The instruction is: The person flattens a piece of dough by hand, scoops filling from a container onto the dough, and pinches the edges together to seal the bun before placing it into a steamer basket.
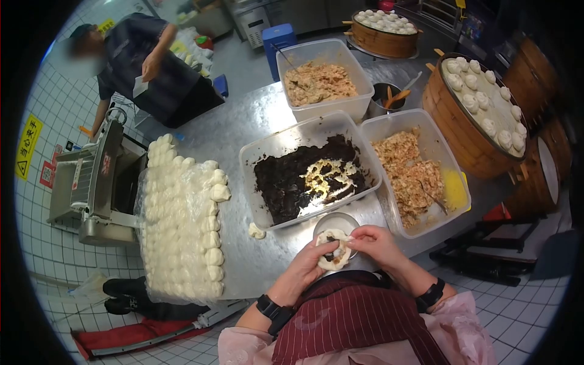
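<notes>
A round dough wrapper (331, 264) with dark filling in its middle lies in my left hand (302, 267), whose thumb presses in toward the filling. My right hand (378, 244) pinches the wrapper's right edge between thumb and fingers. The wrapper still gapes at the top. Just beyond my hands a round metal bowl (336, 221) rests on the steel table, partly covered by them. Past the bowl stands a clear plastic tub (248, 159) of dark filling (277, 182). A small piece of dough (256, 230) lies to the bowl's left.
Rows of dough balls (182, 237) under plastic film fill the table's left side, beside a metal machine (100, 182). Two tubs of orange-brown filling (319, 82) stand behind and right. Bamboo steamers (447, 121) hold pleated buns. Another person (143, 67) works at far left.
</notes>
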Motion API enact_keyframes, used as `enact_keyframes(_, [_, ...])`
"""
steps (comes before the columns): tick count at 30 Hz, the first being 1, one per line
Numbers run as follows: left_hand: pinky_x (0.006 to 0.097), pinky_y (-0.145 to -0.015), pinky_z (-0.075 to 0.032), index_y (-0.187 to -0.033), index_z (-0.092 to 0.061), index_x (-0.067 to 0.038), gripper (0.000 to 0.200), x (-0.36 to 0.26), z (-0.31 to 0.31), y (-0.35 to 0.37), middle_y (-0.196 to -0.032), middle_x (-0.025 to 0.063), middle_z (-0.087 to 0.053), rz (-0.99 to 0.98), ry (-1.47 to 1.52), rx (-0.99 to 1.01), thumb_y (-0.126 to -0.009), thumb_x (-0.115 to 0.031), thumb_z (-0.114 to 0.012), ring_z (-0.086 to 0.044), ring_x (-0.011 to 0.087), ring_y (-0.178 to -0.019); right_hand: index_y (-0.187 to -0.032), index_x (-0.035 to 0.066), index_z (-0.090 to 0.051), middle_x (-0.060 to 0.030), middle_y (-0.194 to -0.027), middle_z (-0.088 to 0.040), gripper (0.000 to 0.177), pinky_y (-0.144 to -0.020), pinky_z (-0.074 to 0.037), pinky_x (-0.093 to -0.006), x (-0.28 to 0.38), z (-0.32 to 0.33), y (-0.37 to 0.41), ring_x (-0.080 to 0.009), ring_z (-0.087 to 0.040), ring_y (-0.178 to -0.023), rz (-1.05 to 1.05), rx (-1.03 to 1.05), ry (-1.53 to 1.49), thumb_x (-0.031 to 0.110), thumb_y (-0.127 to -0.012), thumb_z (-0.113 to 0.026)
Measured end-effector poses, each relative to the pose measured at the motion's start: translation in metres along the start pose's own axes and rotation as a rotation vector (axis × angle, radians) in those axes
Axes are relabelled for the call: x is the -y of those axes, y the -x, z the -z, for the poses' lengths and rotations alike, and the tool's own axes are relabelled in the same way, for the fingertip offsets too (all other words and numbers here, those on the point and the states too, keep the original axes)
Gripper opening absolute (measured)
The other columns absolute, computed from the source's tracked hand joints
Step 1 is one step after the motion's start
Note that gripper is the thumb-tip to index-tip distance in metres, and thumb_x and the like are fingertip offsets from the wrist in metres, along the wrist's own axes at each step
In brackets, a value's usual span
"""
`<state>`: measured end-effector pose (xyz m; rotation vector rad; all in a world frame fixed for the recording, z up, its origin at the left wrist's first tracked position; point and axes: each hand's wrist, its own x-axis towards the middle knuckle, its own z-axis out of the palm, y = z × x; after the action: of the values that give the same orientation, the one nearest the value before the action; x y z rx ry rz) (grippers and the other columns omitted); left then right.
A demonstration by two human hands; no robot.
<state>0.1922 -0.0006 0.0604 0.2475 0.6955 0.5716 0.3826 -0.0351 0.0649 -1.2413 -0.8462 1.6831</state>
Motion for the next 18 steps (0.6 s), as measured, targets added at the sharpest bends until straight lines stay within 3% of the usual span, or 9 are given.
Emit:
enact_keyframes(3, [0.0456, -0.086, -0.053, -0.125, -0.04, -0.002, 0.04, 0.002, 0.002, 0.0, -0.114, 0.0161, -0.054, 0.036, 0.066, -0.003, -0.087, 0.0, -0.054, -0.059, 0.0286, -0.102, -0.098, -0.003, -0.061, -0.0027, -0.079, -0.063, 0.021, -0.062, -0.046, -0.0162, 0.004, 0.0, 0.001, -0.0039, -0.057, -0.068, 0.028, 0.0, 0.079, 0.008, -0.08, -0.069])
enact_keyframes(6, [0.0424, -0.083, -0.055, -0.123, -0.041, -0.002, 0.039, 0.004, 0.001, -0.002, -0.112, 0.0155, -0.055, 0.045, -0.009, -0.044, -0.086, 0.001, -0.055, -0.061, 0.027, -0.098, -0.093, -0.002, -0.061, 0.0003, -0.075, -0.061, 0.018, -0.059, -0.044, -0.0152, 0.01, -0.009, 0.002, -0.0018, -0.053, -0.063, 0.069, -0.013, -0.048, 0.008, -0.08, -0.069])
enact_keyframes(8, [0.0326, -0.076, -0.056, -0.116, -0.047, -0.002, 0.032, 0.006, -0.002, 0.0, -0.102, 0.0105, -0.059, 0.015, -0.111, -0.071, -0.085, -0.003, -0.058, -0.063, 0.0203, -0.088, -0.093, -0.002, -0.061, 0.0014, -0.073, -0.06, 0.019, -0.057, -0.043, -0.0151, 0.014, -0.008, 0.002, -0.0013, -0.051, -0.062, 0.01, -0.005, 0.038, 0.008, -0.079, -0.07])
enact_keyframes(10, [0.032, -0.076, -0.056, -0.115, -0.047, -0.002, 0.032, 0.005, -0.003, 0.002, -0.101, 0.0102, -0.059, 0.026, -0.118, -0.078, -0.085, -0.003, -0.058, -0.063, 0.0196, -0.088, -0.092, -0.002, -0.061, 0.0024, -0.07, -0.058, 0.019, -0.056, -0.041, -0.015, 0.014, -0.005, 0.002, -0.0008, -0.049, -0.06, -0.047, 0.008, 0.126, 0.008, -0.079, -0.07])
enact_keyframes(12, [0.0313, -0.075, -0.056, -0.115, -0.047, -0.002, 0.032, 0.004, -0.003, 0.004, -0.101, 0.0099, -0.059, 0.039, -0.124, -0.087, -0.085, -0.003, -0.058, -0.063, 0.0189, -0.087, -0.09, -0.002, -0.063, 0.0024, -0.069, -0.058, 0.019, -0.055, -0.04, -0.0152, 0.012, -0.002, 0.002, -0.0008, -0.048, -0.06, 0.043, -0.003, 0.269, 0.009, -0.077, -0.072])
enact_keyframes(15, [0.03, -0.073, -0.055, -0.114, -0.048, -0.002, 0.031, 0.003, -0.003, 0.004, -0.1, 0.0093, -0.059, 0.036, -0.158, -0.067, -0.085, -0.003, -0.058, -0.063, 0.0178, -0.086, -0.087, -0.001, -0.065, 0.0018, -0.07, -0.058, 0.018, -0.054, -0.04, -0.0156, 0.011, -0.005, -0.002, -0.001, -0.048, -0.061, 0.106, -0.032, 0.216, 0.01, -0.075, -0.074])
enact_keyframes(18, [0.031, -0.072, -0.057, -0.109, -0.05, -0.003, 0.026, 0.002, -0.003, 0.004, -0.095, 0.0079, -0.06, 0.023, -0.227, -0.053, -0.084, 0.0, -0.057, -0.063, 0.0167, -0.084, -0.086, 0.0, -0.066, 0.0024, -0.073, -0.056, 0.018, -0.054, -0.04, -0.0161, 0.014, -0.003, -0.003, -0.0014, -0.048, -0.062, 0.031, 0.035, 0.326, 0.011, -0.074, -0.074])
